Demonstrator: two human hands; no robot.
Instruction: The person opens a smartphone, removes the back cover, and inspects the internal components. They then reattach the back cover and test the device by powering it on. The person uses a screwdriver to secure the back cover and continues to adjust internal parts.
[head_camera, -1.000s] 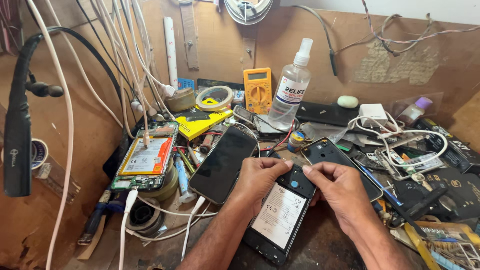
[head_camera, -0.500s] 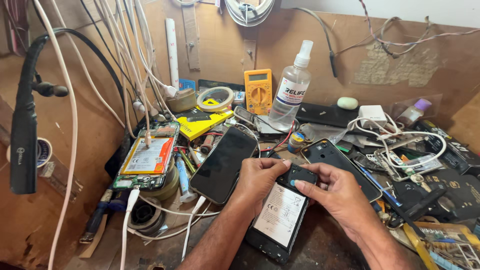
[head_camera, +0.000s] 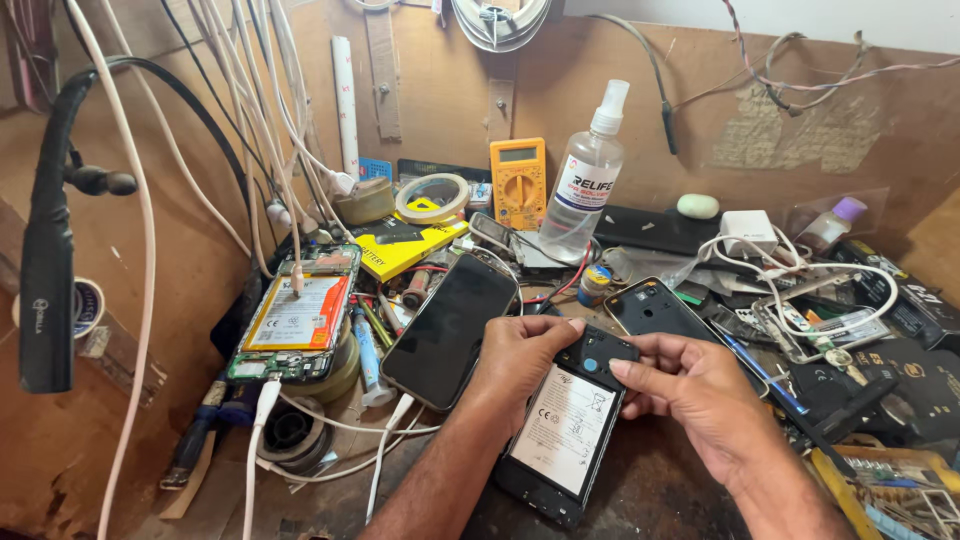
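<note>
Down at lower centre of the frame, two bare hands hold an opened phone (head_camera: 560, 440), back cover off, its white-labelled battery facing up. Left hand (head_camera: 520, 362) grips the phone's upper left edge, fingers curled closed around it. Right hand (head_camera: 700, 390) pinches the black camera-end piece with thumb and forefinger. Just left lies a dark-screened phone (head_camera: 450, 328); a clear spray bottle (head_camera: 585, 180) stands at upper centre.

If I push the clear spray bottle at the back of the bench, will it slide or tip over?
The spray bottle is tall and narrow and stands upright, so it would probably tip rather than slide. It looks like thin clear plastic, likely light. Phone parts and wires crowd its base and may catch it.
</note>
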